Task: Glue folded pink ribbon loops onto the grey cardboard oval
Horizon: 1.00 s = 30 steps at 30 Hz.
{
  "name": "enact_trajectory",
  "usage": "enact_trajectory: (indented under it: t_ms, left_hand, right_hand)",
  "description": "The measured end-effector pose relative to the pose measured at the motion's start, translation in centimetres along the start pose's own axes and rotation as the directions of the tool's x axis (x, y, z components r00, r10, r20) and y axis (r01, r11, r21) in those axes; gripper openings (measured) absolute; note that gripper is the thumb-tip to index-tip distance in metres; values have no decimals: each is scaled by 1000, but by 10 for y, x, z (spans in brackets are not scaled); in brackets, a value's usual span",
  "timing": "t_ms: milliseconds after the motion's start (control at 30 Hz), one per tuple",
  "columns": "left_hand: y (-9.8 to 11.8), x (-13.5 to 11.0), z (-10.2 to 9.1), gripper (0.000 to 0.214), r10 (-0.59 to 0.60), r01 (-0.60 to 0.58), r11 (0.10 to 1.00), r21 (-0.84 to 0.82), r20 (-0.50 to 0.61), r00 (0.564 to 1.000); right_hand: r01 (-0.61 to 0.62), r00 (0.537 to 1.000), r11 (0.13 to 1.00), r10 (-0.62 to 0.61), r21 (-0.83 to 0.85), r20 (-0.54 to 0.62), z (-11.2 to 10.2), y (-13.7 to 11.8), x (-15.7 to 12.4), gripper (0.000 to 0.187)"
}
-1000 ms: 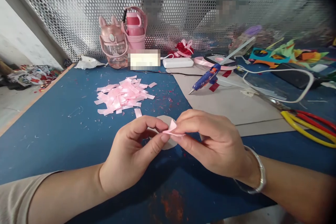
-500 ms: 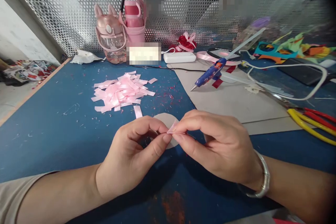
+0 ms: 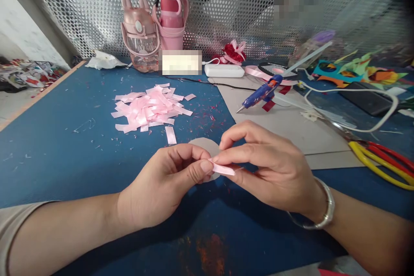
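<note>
The blue table [image 3: 64, 172] filled my view below the perforated metal panel [image 3: 97, 30]. A grey board [image 3: 310, 138] lay flat on the table's right half. I had the left hand [image 3: 161, 183] pinched narrow, thumb against index finger, on one end of a folded pink strip. The right hand [image 3: 271, 172] had its fingers parted about the free end; I could not tell whether it gripped. The ribbon pile [image 3: 148, 110] lay beyond the left hand. On the rear edge, a clear bottle [image 3: 140, 54] bore a white printed figure. A blue glue gun [image 3: 261, 94] lay over the board. Pixelation covered a pale box [image 3: 180, 63], so I could read no label there. A pale disc [image 3: 207, 144] lay partly hidden behind the fingertips. The folded pink strip [image 3: 224, 169] was between the hands, in front of the disc.
</note>
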<state>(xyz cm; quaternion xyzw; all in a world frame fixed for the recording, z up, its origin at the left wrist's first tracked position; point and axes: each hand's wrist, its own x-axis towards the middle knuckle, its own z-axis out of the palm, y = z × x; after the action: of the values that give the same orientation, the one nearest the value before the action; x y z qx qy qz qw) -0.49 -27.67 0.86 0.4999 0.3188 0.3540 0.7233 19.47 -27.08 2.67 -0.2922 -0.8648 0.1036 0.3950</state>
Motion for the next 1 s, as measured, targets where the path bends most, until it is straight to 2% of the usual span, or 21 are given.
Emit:
enact_trajectory:
  t_ms: [433, 500, 567, 633, 667, 767, 867, 1000]
  left_hand:
    - [-1, 0, -2, 19, -30, 28, 991, 127, 15, 999]
    - [-1, -1, -2, 19, -6, 7, 986, 165, -8, 1000]
    - [-2, -2, -1, 17, 65, -45, 969, 242, -76, 995]
    - [-2, -3, -1, 10, 216, -147, 914, 378, -146, 965]
    - [-2, -3, -1, 6, 314, -215, 861, 460, -148, 938]
    - [-1, -3, -1, 7, 535, -401, 653, 643, -17, 845]
    - [0, -3, -3, 8, 579, -451, 544, 707, 72, 812]
    - [0, -1, -5, 8, 538, -395, 539, 744, 58, 841]
  right_hand:
    - [66, 997, 997, -64, -46, 52, -1, -1, -2, 5]
    - [87, 995, 995, -85, -48, 44, -2, -1, -1, 4]
    - [89, 996, 992, -87, -87, 20, -2, -1, 0, 6]
    - [72, 997, 989, -73, -131, 5, 0, -2, 0, 8]
    - [62, 998, 988, -62, -141, 4, 1, -2, 0, 8]
    - [28, 1000, 992, -26, -126, 13, 5, -2, 0, 10]
    - [-34, 999, 994, 33, -101, -6, 8, -5, -2, 12]
    - [-94, 996, 991, 93, -99, -16, 10, -9, -3, 14]
